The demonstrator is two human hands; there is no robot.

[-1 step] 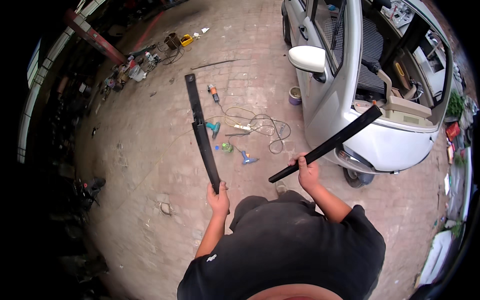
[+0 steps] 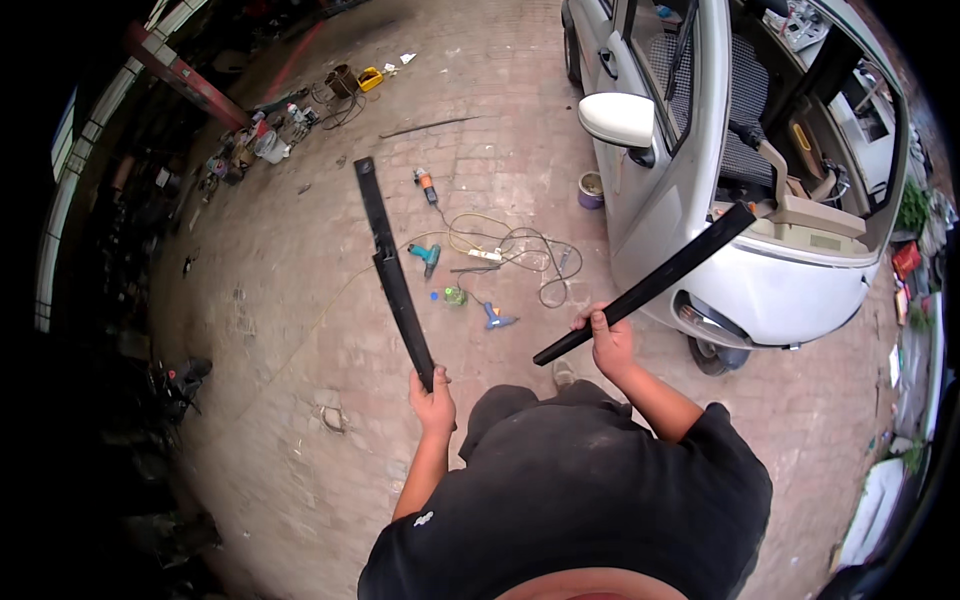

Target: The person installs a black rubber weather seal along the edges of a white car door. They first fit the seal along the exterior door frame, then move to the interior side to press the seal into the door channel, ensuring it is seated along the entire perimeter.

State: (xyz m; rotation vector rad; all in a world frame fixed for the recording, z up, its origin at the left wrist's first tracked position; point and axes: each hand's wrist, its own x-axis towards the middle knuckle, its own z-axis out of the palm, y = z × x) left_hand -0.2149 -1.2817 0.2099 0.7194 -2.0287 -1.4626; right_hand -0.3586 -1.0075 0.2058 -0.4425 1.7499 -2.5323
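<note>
My left hand (image 2: pixel 432 402) is closed on the lower end of a long black strip (image 2: pixel 402 310), which has a stepped joint partway up and points away from me, angled leftward. My right hand (image 2: pixel 610 345) grips another long black strip (image 2: pixel 680 262) toward its lower end; that strip slants up to the right, across my view of the white vehicle's front (image 2: pixel 780 300). Between the strips on the paved floor (image 2: pixel 300 470) lie an orange-and-black grinder (image 2: pixel 427 185), a teal drill (image 2: pixel 430 260), a green bottle (image 2: pixel 454 296), a blue glue gun (image 2: pixel 498 318) and tangled cords (image 2: pixel 550 250).
The vehicle fills the right, its front window opening showing seats (image 2: pixel 745 130). A purple bucket (image 2: pixel 590 200) stands beside it. Clutter with a white bucket (image 2: pixel 270 145) lies by a red post (image 2: pixel 190 75). A yellow container (image 2: pixel 370 78) sits farther back. White panels (image 2: pixel 865 510) lie at right.
The strip in my left hand has tilted and shifted a little leftward, along with that hand. The strip in my right hand has moved slightly left.
</note>
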